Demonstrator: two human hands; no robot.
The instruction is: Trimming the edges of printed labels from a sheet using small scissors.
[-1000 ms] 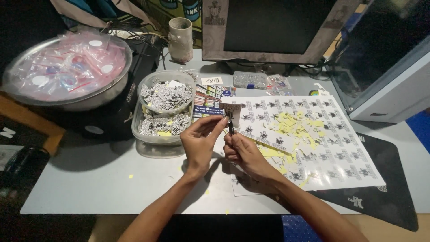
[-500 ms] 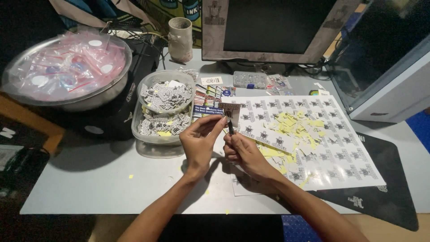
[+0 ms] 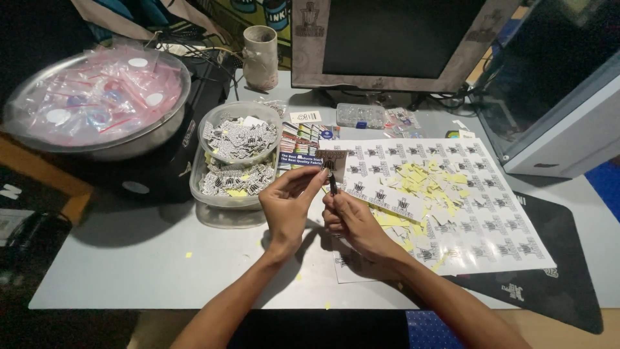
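My left hand (image 3: 289, 208) pinches a small printed sticker piece (image 3: 331, 159) by its lower left edge, holding it up above the desk. My right hand (image 3: 349, 220) grips a thin dark tool (image 3: 332, 184), possibly tweezers or a blade, with its tip at the sticker's bottom edge. Both hands hover over the left end of a large white sticker sheet (image 3: 491, 220) printed with rows of small black designs. Yellow backing scraps (image 3: 426, 184) lie scattered on that sheet.
A clear plastic tub (image 3: 219, 194) with a bowl (image 3: 242, 132) of cut stickers sits left of my hands. A metal basin (image 3: 145, 139) of pink bagged items stands far left. Behind are a monitor (image 3: 394, 45), a mug (image 3: 260, 57), a black mat (image 3: 549, 284) and a grey case (image 3: 568, 129).
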